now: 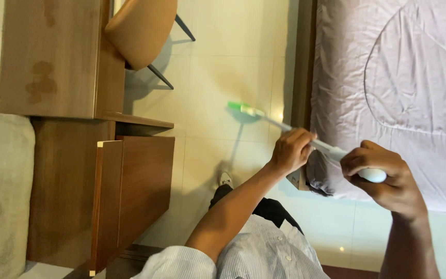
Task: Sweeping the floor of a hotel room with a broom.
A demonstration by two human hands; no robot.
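Observation:
My left hand [291,151] grips the middle of a long pale-handled cleaning tool [331,151]. My right hand [383,178] is closed around the handle's thick white end. The handle runs up and to the left from my hands to a green head [240,108], which is over the pale tiled floor [218,77] beside the bed. Both hands are near the corner of the bed, where a grey quilt [398,82] hangs over the edge. My striped shirt, dark trousers and one shoe [226,179] show below my arms.
A wooden desk [52,57] and a wooden cabinet [135,186] stand on the left. A tan chair [140,28] with dark legs is at the top. A grey cushion [1,196] fills the far left. The bed's wooden frame [303,62] borders the floor.

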